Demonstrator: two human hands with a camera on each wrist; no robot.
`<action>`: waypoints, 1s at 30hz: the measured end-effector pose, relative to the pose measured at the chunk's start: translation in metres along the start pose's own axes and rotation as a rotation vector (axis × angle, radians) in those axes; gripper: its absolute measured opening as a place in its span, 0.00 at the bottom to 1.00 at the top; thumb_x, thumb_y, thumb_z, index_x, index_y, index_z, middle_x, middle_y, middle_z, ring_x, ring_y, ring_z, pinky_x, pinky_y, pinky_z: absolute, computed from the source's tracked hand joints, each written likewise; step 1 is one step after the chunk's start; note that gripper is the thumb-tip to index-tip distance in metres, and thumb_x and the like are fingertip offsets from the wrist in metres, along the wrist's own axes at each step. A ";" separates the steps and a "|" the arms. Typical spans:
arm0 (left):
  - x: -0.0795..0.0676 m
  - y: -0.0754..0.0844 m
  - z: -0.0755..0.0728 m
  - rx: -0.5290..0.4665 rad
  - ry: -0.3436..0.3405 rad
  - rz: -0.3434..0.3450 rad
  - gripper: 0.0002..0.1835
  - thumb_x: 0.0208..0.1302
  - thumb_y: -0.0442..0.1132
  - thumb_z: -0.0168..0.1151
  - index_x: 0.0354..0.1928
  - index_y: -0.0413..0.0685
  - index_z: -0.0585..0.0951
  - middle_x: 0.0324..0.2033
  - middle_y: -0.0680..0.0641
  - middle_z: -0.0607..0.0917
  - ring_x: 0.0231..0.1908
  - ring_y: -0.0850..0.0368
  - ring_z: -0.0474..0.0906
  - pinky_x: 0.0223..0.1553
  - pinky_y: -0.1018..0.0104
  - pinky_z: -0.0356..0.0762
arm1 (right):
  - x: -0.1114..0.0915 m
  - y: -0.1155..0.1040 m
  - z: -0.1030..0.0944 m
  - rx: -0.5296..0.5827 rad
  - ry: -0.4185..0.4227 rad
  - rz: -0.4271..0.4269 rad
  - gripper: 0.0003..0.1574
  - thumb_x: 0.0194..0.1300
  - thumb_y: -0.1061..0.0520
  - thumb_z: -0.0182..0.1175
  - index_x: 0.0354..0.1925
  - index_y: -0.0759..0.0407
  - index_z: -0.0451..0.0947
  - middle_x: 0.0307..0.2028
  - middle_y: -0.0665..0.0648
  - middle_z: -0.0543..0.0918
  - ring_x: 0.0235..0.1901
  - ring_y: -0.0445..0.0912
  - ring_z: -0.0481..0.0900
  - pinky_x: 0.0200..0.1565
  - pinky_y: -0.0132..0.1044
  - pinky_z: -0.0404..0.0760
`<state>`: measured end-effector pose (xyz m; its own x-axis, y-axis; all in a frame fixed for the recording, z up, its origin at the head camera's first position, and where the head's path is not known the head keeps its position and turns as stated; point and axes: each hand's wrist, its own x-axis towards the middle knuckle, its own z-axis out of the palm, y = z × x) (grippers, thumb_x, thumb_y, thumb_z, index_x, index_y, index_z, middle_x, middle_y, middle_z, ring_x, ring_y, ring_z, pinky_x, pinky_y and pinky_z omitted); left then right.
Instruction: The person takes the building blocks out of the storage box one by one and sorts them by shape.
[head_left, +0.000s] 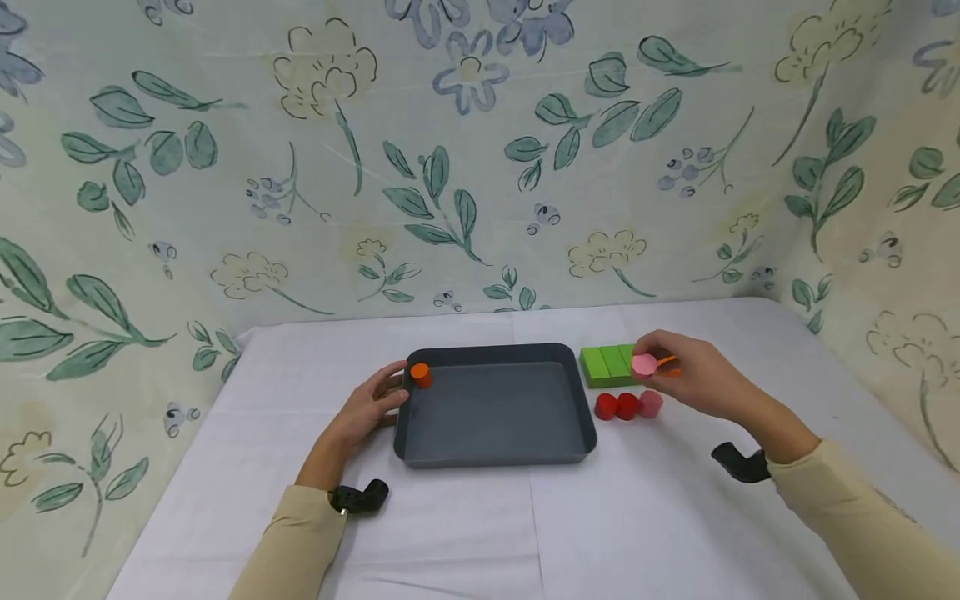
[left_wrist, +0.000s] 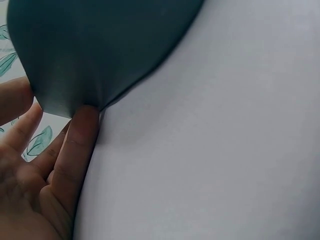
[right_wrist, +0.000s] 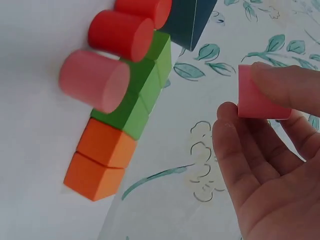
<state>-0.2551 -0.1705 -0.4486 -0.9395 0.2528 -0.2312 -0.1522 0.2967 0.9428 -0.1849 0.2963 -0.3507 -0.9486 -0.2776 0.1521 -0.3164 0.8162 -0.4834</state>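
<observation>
My right hand pinches a pink cylinder between thumb and fingertips, raised over the right end of a row of blocks. In the right wrist view the held cylinder shows its smooth side, the thumb covering part of it. At the left side of a dark grey rectangular tray, my left hand holds the edge, thumb at the rim. The left wrist view shows a fingertip against the tray wall's lower corner. An orange cylinder stands inside the tray's far left corner.
Right of the tray lie green blocks in a row, continued by two orange blocks, mostly behind my right hand in the head view. Before them stand two red cylinders and another pink cylinder. White cloth covers the table.
</observation>
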 end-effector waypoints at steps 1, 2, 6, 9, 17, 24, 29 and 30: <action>0.000 0.000 0.000 0.001 -0.002 0.003 0.35 0.71 0.42 0.58 0.76 0.61 0.58 0.76 0.39 0.59 0.73 0.38 0.62 0.66 0.42 0.72 | -0.004 0.003 -0.002 -0.005 0.006 0.010 0.24 0.59 0.63 0.69 0.53 0.61 0.75 0.49 0.61 0.82 0.50 0.56 0.80 0.51 0.53 0.84; 0.000 0.000 0.000 0.002 -0.001 0.003 0.35 0.71 0.42 0.58 0.76 0.62 0.58 0.76 0.39 0.59 0.73 0.38 0.62 0.66 0.42 0.72 | -0.007 0.007 -0.002 -0.012 0.013 0.022 0.24 0.59 0.63 0.69 0.53 0.61 0.75 0.49 0.61 0.82 0.50 0.56 0.80 0.51 0.53 0.84; -0.002 0.000 -0.001 0.004 -0.002 0.010 0.34 0.71 0.42 0.57 0.76 0.64 0.59 0.77 0.40 0.57 0.73 0.39 0.61 0.66 0.42 0.71 | -0.019 0.022 -0.004 -0.018 0.025 0.063 0.24 0.59 0.62 0.69 0.53 0.62 0.75 0.49 0.62 0.82 0.49 0.56 0.80 0.49 0.51 0.85; -0.003 0.001 -0.001 0.003 -0.003 0.010 0.34 0.71 0.42 0.57 0.76 0.65 0.59 0.77 0.41 0.58 0.73 0.39 0.61 0.66 0.42 0.71 | -0.028 0.035 -0.005 -0.028 0.048 0.062 0.24 0.58 0.63 0.69 0.53 0.62 0.75 0.47 0.60 0.82 0.47 0.55 0.80 0.46 0.40 0.87; -0.002 0.003 0.002 -0.010 -0.011 0.008 0.34 0.71 0.42 0.57 0.76 0.64 0.59 0.77 0.40 0.58 0.73 0.39 0.61 0.67 0.42 0.70 | -0.050 0.061 -0.005 -0.033 0.055 0.109 0.23 0.57 0.62 0.70 0.51 0.63 0.75 0.45 0.60 0.82 0.45 0.54 0.79 0.40 0.17 0.77; -0.002 0.002 0.001 0.019 -0.010 0.020 0.34 0.71 0.41 0.56 0.76 0.62 0.58 0.76 0.41 0.59 0.72 0.39 0.64 0.64 0.44 0.74 | -0.047 0.071 0.004 -0.006 -0.007 0.173 0.23 0.59 0.61 0.68 0.52 0.62 0.75 0.47 0.62 0.82 0.48 0.57 0.80 0.42 0.23 0.82; -0.001 0.000 0.001 0.024 -0.010 0.022 0.34 0.72 0.42 0.56 0.77 0.62 0.58 0.76 0.40 0.59 0.71 0.39 0.65 0.64 0.44 0.74 | -0.041 0.074 0.015 -0.013 -0.025 0.177 0.22 0.60 0.61 0.68 0.52 0.62 0.75 0.46 0.63 0.83 0.48 0.58 0.80 0.47 0.48 0.86; -0.001 0.000 0.001 0.018 -0.010 0.019 0.34 0.72 0.42 0.56 0.76 0.62 0.58 0.76 0.41 0.60 0.71 0.39 0.65 0.64 0.44 0.74 | -0.040 0.075 0.017 -0.017 -0.025 0.178 0.22 0.60 0.61 0.68 0.52 0.62 0.75 0.46 0.63 0.83 0.47 0.58 0.80 0.47 0.50 0.86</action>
<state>-0.2539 -0.1698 -0.4487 -0.9388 0.2681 -0.2163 -0.1290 0.3086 0.9424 -0.1705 0.3597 -0.4077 -0.9892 -0.1399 0.0436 -0.1434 0.8621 -0.4861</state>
